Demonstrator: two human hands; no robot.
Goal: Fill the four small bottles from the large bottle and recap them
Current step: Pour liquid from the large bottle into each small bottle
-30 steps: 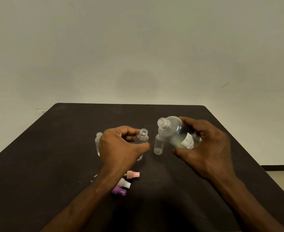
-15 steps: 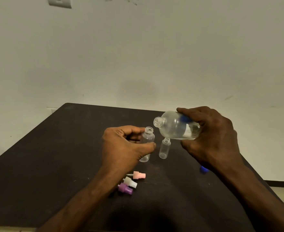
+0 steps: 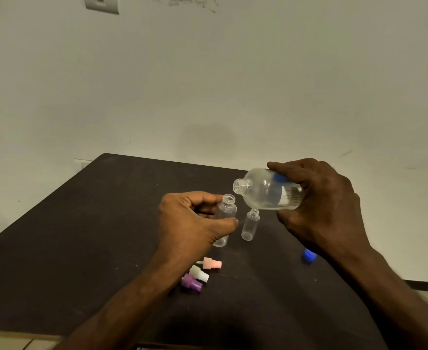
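Observation:
My right hand (image 3: 321, 205) grips the large clear bottle (image 3: 263, 189), tipped on its side with its open mouth pointing left, just above and right of a small bottle's neck. My left hand (image 3: 190, 221) holds that uncapped small clear bottle (image 3: 227, 210) upright on the dark table (image 3: 81, 236). A second, smaller uncapped bottle (image 3: 250, 224) stands just to its right, below the large bottle. Three spray caps lie near my left wrist: pink (image 3: 211, 263), white (image 3: 199, 272) and purple (image 3: 191, 282). Any other small bottles are hidden behind my left hand.
A blue cap (image 3: 308, 255) lies on the table by my right wrist. The table's right edge runs close behind my right forearm. A pale wall (image 3: 208, 84) rises behind the table, with a switch plate (image 3: 102, 3) at top left.
My right hand has lifted the large bottle and tipped it further left toward the held small bottle. The view has shifted, hiding the leftmost small bottle and revealing the blue cap.

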